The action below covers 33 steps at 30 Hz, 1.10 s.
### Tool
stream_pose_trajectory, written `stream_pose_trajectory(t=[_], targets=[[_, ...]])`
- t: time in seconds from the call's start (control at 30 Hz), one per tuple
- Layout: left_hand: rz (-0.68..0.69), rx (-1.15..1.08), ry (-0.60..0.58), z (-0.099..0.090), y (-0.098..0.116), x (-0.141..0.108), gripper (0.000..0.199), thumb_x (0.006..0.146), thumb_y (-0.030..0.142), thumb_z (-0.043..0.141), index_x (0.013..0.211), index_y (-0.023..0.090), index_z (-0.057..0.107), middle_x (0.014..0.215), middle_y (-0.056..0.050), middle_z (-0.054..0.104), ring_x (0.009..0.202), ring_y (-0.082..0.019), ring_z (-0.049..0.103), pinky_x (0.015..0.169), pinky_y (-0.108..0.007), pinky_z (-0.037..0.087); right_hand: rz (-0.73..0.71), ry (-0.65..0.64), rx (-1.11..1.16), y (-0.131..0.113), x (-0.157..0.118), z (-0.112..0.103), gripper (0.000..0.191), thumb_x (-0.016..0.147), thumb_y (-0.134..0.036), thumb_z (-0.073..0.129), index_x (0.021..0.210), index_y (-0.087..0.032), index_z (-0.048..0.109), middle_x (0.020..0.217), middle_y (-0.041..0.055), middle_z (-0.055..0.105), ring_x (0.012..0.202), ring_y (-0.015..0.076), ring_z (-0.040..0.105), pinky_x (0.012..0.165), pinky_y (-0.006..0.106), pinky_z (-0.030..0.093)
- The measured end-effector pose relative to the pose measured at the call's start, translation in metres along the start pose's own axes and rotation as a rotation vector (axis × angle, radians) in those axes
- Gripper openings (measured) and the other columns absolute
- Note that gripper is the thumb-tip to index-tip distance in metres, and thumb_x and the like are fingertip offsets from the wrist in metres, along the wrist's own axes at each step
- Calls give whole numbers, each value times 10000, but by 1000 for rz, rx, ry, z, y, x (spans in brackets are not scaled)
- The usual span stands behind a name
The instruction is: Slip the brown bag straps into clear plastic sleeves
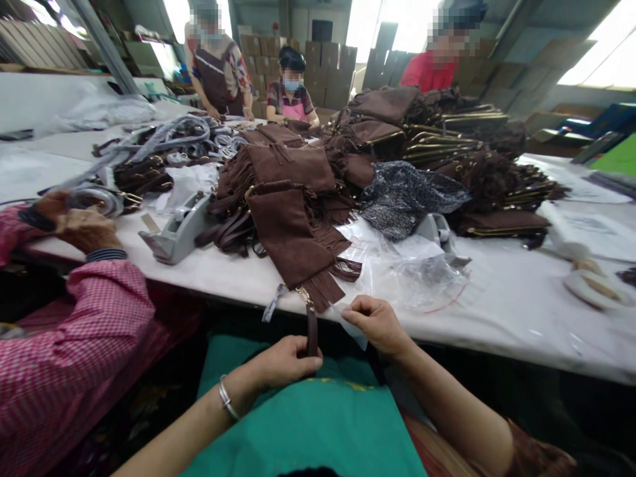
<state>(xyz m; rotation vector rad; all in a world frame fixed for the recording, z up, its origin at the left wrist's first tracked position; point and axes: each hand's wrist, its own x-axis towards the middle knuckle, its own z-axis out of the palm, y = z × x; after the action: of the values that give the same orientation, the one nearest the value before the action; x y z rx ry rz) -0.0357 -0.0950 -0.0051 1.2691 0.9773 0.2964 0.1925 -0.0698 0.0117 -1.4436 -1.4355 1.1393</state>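
My left hand (291, 361) is closed on a brown strap (312, 331), which hangs from a gold clasp (304, 295) at the table's front edge. Fingers pinched, my right hand (375, 322) holds a small piece of clear plastic film (355, 331) just right of the strap. Above both hands a brown fringed bag (288, 232) lies over a pile of similar bags. A short strip wrapped in translucent material (273, 305) hangs left of the clasp.
Grey tape dispensers (179, 232) stand left and right of the bags on the white table (497, 285). A co-worker's hands (87, 222) work at the far left near wrapped straps (163, 142). A dark patterned cloth (402, 195) and more bags (447, 132) lie right; people are behind.
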Motion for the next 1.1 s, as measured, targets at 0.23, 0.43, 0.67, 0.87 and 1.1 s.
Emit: stream_pose_trajectory(t=[0.23, 0.43, 0.67, 0.87, 1.1], targets=[[76, -345, 148, -21, 38, 7, 288, 715, 378, 732, 852, 125, 709, 601, -19, 625, 490, -94, 501, 498, -210, 391, 29, -17, -32, 3, -14, 4, 259, 667, -325, 742, 548, -176, 567, 542, -27, 527, 558, 113, 450, 552, 243, 354], [174, -519, 252, -14, 53, 24, 278, 698, 349, 770, 823, 114, 691, 630, -17, 620, 530, -86, 531, 516, -201, 408, -18, -61, -22, 5, -21, 6, 233, 752, -311, 665, 579, -176, 587, 567, -25, 512, 577, 117, 446, 561, 244, 347], [146, -486, 239, -8, 40, 26, 262, 716, 362, 751, 795, 122, 681, 640, -15, 622, 515, -74, 514, 500, -194, 381, 8, -93, -21, 2, -20, 11, 215, 802, -325, 596, 651, -185, 660, 616, -5, 587, 624, 142, 504, 609, 255, 388], [151, -530, 362, -13, 44, 30, 301, 674, 352, 781, 825, 108, 692, 643, -24, 644, 506, -77, 519, 499, -199, 390, 59, -43, -18, 8, -22, 16, 199, 726, -321, 678, 595, -181, 625, 579, -9, 585, 579, 133, 500, 565, 245, 387], [164, -488, 386, -9, 40, 34, 261, 703, 335, 752, 836, 119, 692, 650, -16, 649, 525, -80, 537, 523, -198, 421, 107, -30, 5, 7, -25, 18, 192, 665, -303, 730, 558, -174, 636, 545, -8, 578, 551, 121, 483, 527, 234, 370]])
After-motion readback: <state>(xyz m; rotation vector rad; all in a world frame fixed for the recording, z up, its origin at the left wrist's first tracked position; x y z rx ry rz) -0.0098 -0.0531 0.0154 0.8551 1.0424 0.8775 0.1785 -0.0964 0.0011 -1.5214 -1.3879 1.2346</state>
